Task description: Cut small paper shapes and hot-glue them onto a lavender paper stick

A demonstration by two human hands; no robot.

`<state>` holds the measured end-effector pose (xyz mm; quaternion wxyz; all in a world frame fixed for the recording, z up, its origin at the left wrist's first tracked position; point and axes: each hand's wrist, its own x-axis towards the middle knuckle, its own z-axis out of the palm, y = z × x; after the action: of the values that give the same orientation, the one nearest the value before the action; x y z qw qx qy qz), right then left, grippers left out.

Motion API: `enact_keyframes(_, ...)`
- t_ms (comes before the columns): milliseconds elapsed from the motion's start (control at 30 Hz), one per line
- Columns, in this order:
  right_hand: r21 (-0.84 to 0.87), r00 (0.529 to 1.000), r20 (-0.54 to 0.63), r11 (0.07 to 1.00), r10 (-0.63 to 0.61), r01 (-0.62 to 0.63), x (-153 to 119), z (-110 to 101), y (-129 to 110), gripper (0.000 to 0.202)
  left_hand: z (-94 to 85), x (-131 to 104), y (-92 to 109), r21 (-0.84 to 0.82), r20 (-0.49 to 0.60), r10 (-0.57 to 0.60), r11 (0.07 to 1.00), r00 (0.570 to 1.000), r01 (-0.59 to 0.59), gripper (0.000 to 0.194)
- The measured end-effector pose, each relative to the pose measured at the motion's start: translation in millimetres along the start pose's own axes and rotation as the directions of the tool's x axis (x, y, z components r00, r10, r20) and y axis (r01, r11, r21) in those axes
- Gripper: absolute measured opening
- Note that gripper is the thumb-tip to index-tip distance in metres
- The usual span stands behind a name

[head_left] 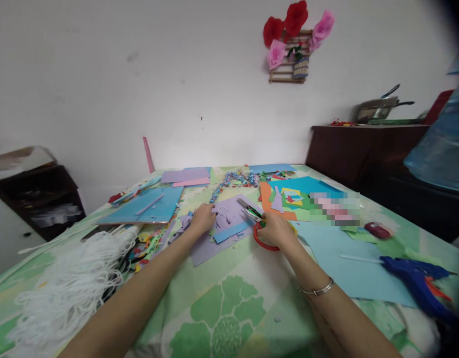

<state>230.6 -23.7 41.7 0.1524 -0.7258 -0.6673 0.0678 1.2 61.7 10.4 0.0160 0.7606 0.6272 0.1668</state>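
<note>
My left hand [204,219] is closed over the purple sheet, fingers pinched at a short white cord [224,215] that curls out to their right. Crumpled purple scraps [182,227] lie beside that hand. In my right hand [277,229] is a pair of scissors [250,211] with red and yellow on the handles, its blades slightly apart and pointing up and left over the purple sheet [205,252]. A blue paper strip [231,232] rests on this sheet between both hands. The left fingertips are partly hidden from view.
A bundle of white cord [74,283] fills the near left. Light blue paper [348,268] lies right, with a blue glue gun [412,278] on it. Twisted paper pieces [240,178] sit at the back. A blue sheet [147,204] lies left; orange paper [268,199] lies right.
</note>
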Motion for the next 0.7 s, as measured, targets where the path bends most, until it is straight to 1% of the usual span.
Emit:
enact_keyframes(67,-0.005,1.000,0.013,1.000,-0.004,0.004,0.1,0.1,-0.7,0.033,3.2,21.3,3.1,-0.029,0.065,0.031,0.999,0.997,-0.029,0.034)
enact_keyframes(133,-0.011,1.000,0.025,1.000,-0.005,0.005,0.2,0.4,-0.9,0.037,4.6,40.6,6.4,-0.058,0.157,0.097,0.994,0.983,-0.089,0.034)
enact_keyframes(233,-0.019,0.999,0.043,1.000,-0.005,0.006,0.6,0.3,0.1,0.041,4.9,63.2,11.3,-0.076,0.312,0.173,0.985,0.934,-0.157,0.033)
enact_keyframes(333,-0.021,0.998,0.063,1.000,-0.020,0.021,0.3,-0.3,1.3,0.040,4.3,79.1,13.4,-0.047,0.400,0.185,0.982,0.897,-0.182,0.033)
enact_keyframes(367,-0.023,0.997,0.070,0.999,-0.025,0.027,0.0,-0.4,1.5,0.038,3.6,83.5,13.2,-0.029,0.409,0.182,0.982,0.894,-0.187,0.033)
enact_keyframes(433,-0.026,0.996,0.083,0.999,-0.035,0.037,-1.0,-0.3,1.3,0.032,0.8,91.0,11.4,0.012,0.394,0.176,0.980,0.902,-0.197,0.033)
enact_keyframes(533,-0.027,0.994,0.102,0.998,-0.047,0.050,-3.0,0.7,0.1,0.025,-6.6,99.3,7.1,0.072,0.316,0.169,0.977,0.934,-0.201,0.034)
enact_keyframes(600,-0.023,0.992,0.111,0.998,-0.054,0.056,-4.4,1.3,-1.1,0.025,-11.9,101.9,4.8,0.105,0.253,0.166,0.974,0.953,-0.198,0.034)
enact_keyframes(700,-0.020,0.991,0.121,0.998,-0.062,0.065,-6.4,1.7,-3.0,0.029,-16.4,102.0,4.8,0.132,0.176,0.177,0.971,0.968,-0.201,0.033)
